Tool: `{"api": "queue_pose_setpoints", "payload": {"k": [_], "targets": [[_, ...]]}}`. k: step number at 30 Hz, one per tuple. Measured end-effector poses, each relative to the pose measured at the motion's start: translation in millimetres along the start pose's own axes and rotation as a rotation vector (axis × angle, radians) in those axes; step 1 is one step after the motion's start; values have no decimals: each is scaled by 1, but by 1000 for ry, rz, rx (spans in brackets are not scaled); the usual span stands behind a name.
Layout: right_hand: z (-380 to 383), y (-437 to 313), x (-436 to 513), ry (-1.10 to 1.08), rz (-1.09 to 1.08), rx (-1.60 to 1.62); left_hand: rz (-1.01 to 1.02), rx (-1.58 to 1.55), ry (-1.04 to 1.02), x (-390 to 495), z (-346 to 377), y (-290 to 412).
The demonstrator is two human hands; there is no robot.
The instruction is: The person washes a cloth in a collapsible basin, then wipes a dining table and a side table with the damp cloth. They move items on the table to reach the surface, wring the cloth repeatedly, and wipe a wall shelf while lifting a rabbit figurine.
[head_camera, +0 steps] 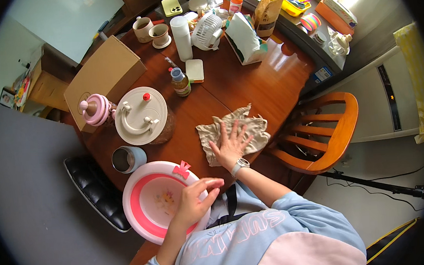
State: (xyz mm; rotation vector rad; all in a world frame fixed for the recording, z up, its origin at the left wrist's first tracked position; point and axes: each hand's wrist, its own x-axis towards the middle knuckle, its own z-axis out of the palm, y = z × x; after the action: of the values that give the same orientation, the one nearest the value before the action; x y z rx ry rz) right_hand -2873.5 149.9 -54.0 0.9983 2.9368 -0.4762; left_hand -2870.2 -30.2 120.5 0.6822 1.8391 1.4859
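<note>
My right hand, with a watch at its wrist, lies palm down with fingers spread on a crumpled beige cloth near the table's edge. My left hand hovers over the near right rim of a white and pink basin with a red bow on its rim. Its fingers are loosely bent, the thumb stands apart, and nothing shows in its grasp. Small coloured marks or bits appear on the basin's floor; which of these cannot be told.
Left of the cloth on the wooden table stand a lidded container, a light blue cup, a pink-lidded bottle and a cardboard box. Beyond are a small bottle, a fan and tissues. A wooden chair stands right.
</note>
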Motion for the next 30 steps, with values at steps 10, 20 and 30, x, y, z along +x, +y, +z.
{"api": "queue_pose_setpoints", "payload": {"k": [10, 20, 30], "targets": [[-24, 24, -14, -381, -1175, 103, -133, -245, 220, -4, 1, -15], [2, 13, 85, -46, -814, 75, -228, -335, 161, 34, 14, -9], [-57, 190, 136, 173, 56, -143, -215, -411, 211, 4, -5, -20]]}}
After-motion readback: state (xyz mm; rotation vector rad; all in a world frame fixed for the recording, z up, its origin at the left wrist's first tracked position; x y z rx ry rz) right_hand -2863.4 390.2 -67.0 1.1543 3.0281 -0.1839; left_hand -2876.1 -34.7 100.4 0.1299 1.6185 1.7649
